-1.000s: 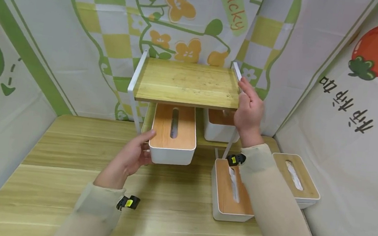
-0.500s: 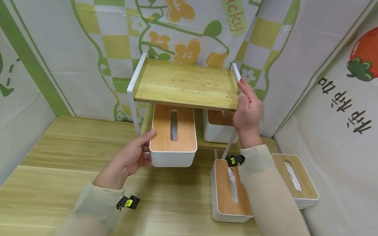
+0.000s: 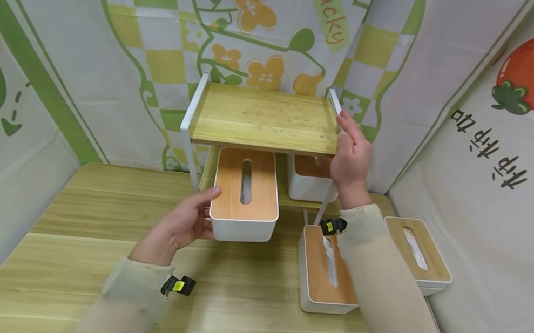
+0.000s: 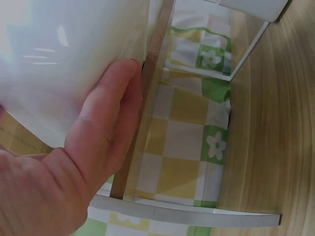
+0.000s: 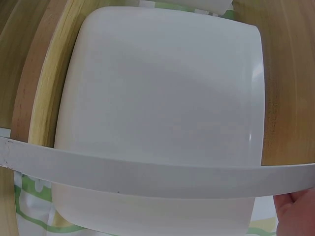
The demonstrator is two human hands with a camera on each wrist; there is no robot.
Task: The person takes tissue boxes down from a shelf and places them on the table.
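My left hand (image 3: 183, 223) grips a white tissue box (image 3: 241, 231) with a wooden lid, thumb at the lid's left edge and fingers at its side. The box juts out past the front of the shelf rack's middle board; its rear is beneath the top board (image 3: 266, 117). In the left wrist view, fingers (image 4: 98, 113) touch the box's glossy white wall (image 4: 54, 73). My right hand (image 3: 352, 159) holds the rack's white right-hand frame (image 3: 334, 101). In the right wrist view, only part of that hand (image 5: 298, 214) shows beside the white bar (image 5: 162, 174).
Another tissue box (image 3: 311, 187) sits on the middle board at the right. A third tissue box (image 3: 330, 265), partly behind my right forearm, stands on the table (image 3: 89, 278). Farther right is one more tissue box (image 3: 425, 259), near the fabric wall. Patterned fabric (image 3: 271, 31) hangs behind the rack.
The tissue box in my left hand has slid a little forward, out from the rack, and my left hand has shifted slightly with it. My right hand stays on the frame.
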